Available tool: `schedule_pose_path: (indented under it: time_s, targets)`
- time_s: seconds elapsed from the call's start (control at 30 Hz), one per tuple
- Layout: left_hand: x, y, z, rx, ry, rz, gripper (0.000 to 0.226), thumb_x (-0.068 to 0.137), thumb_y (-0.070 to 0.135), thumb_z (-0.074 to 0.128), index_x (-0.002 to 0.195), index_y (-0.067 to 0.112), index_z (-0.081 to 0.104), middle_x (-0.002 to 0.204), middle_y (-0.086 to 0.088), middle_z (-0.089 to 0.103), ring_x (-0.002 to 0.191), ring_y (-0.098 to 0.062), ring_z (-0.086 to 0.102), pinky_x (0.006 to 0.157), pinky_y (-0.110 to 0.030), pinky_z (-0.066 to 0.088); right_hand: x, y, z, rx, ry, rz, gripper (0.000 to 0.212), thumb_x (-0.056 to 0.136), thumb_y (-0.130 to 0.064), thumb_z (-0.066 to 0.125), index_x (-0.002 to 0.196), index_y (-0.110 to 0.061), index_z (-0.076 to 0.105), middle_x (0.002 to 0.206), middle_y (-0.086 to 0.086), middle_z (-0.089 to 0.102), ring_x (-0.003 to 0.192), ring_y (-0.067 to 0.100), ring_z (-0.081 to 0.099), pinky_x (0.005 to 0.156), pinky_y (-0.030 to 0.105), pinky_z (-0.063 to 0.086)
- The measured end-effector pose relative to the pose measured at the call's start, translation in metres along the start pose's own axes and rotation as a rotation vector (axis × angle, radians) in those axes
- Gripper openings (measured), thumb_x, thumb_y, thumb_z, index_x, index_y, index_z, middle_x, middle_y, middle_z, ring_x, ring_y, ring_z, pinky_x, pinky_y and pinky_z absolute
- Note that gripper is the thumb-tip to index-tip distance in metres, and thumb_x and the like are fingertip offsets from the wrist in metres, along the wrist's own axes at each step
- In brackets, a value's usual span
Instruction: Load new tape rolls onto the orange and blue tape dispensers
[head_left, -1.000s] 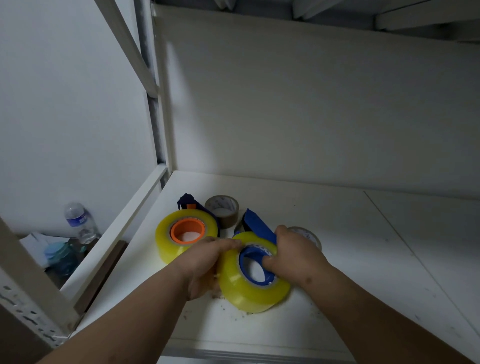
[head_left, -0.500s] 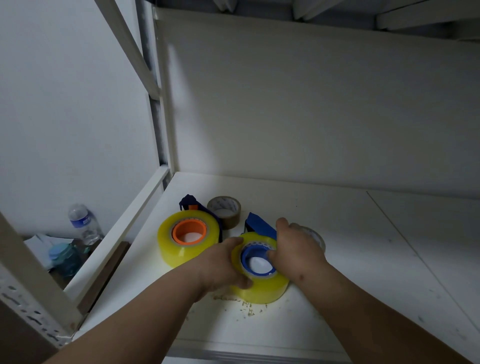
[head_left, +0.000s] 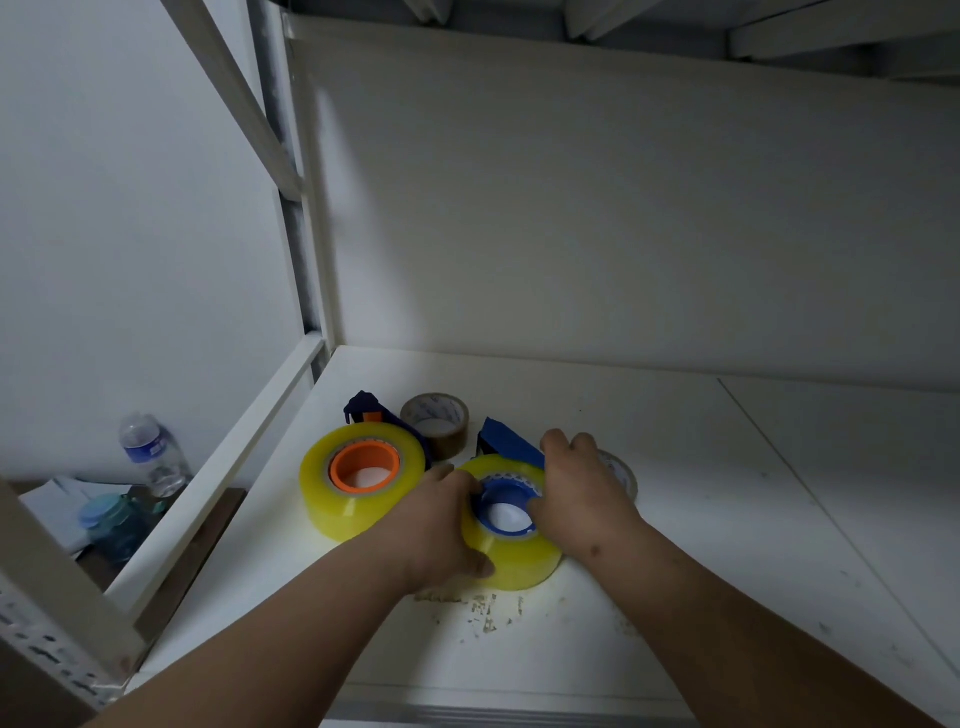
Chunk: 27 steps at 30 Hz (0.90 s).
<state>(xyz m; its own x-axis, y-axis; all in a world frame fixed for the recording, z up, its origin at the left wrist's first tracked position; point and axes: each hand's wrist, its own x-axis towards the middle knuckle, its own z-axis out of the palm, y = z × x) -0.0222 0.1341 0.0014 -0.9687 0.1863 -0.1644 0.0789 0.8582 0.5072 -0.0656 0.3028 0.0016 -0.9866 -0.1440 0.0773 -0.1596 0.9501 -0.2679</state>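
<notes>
Hands (head_left: 519, 512) around yellow tape roll (head_left: 524, 564)

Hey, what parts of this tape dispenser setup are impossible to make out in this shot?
Head view only:
- Blue dispenser: mostly hidden behind its yellow roll and the right hand.
- Orange dispenser: body covered by the other yellow roll.
- Clear tape roll: mostly hidden behind the right hand.
- Left hand: fingers curl round the roll's far side, tips unseen.
- Brown tape roll label: too small to read.
</notes>
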Motion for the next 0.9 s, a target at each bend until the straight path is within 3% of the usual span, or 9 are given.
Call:
schedule_pose_path:
  time_s: [0.1, 0.3, 0.43, 0.53, 0.73, 0.9]
  targets:
    - [0.005, -0.002, 0.003, 0.003, 0.047, 0.004, 0.081, 0.075, 0.034, 0.082, 0.143, 0.022, 0.041, 0.162, -0.005, 0.017, 0.150, -0.021, 0.019, 0.114, -0.030, 0.030, 0.000, 0.000, -0.001, 0.034, -0.009, -0.026, 0.038, 0.083, -0.024, 0.061, 0.116, -0.014, 0.044, 0.113, 0.009, 0.043, 0.090, 0.025, 0.051, 0.072, 0.034, 0.050]
    - [0.009, -0.006, 0.006, 0.057, 0.112, 0.045, 0.064, 0.081, 0.038, 0.075, 0.138, 0.024, 0.049, 0.158, -0.002, 0.026, 0.146, -0.016, 0.028, 0.110, -0.026, 0.033, -0.005, -0.002, -0.007, -0.061, -0.074, -0.155, 0.037, 0.084, -0.039, 0.052, 0.115, -0.018, 0.053, 0.117, 0.007, 0.048, 0.109, 0.026, 0.047, 0.088, 0.036, 0.044]
    - [0.011, -0.003, 0.008, 0.112, 0.148, 0.050, 0.061, 0.081, 0.043, 0.072, 0.136, 0.026, 0.051, 0.154, 0.001, 0.033, 0.138, -0.015, 0.041, 0.105, -0.029, 0.042, -0.008, -0.006, -0.012, -0.164, -0.206, -0.266, 0.039, 0.084, -0.043, 0.051, 0.120, -0.027, 0.059, 0.121, 0.000, 0.053, 0.120, 0.023, 0.042, 0.111, 0.040, 0.016]
    - [0.009, -0.001, 0.010, 0.161, 0.170, 0.039, 0.063, 0.082, 0.043, 0.070, 0.138, 0.026, 0.048, 0.153, 0.003, 0.035, 0.133, -0.016, 0.046, 0.103, -0.033, 0.046, -0.013, -0.002, -0.010, -0.194, -0.258, -0.287, 0.038, 0.087, -0.044, 0.051, 0.123, -0.032, 0.055, 0.127, -0.002, 0.050, 0.127, 0.022, 0.037, 0.114, 0.048, -0.007]
    - [0.004, -0.006, 0.005, 0.297, 0.257, 0.034, 0.060, 0.084, 0.045, 0.062, 0.140, 0.029, 0.046, 0.145, 0.003, 0.044, 0.127, -0.023, 0.040, 0.102, -0.031, 0.035, -0.018, -0.002, -0.013, -0.179, -0.244, -0.293, 0.038, 0.092, -0.040, 0.048, 0.129, -0.032, 0.051, 0.132, -0.002, 0.048, 0.130, 0.021, 0.036, 0.115, 0.047, -0.007]
    - [-0.002, -0.011, -0.009, 0.274, 0.299, -0.029, 0.060, 0.082, 0.042, 0.062, 0.139, 0.032, 0.046, 0.142, 0.003, 0.048, 0.126, -0.025, 0.041, 0.102, -0.038, 0.040, -0.017, 0.002, -0.034, -0.249, -0.204, -0.255, 0.035, 0.093, -0.037, 0.045, 0.127, -0.034, 0.054, 0.129, -0.004, 0.052, 0.128, 0.020, 0.040, 0.117, 0.047, 0.000]
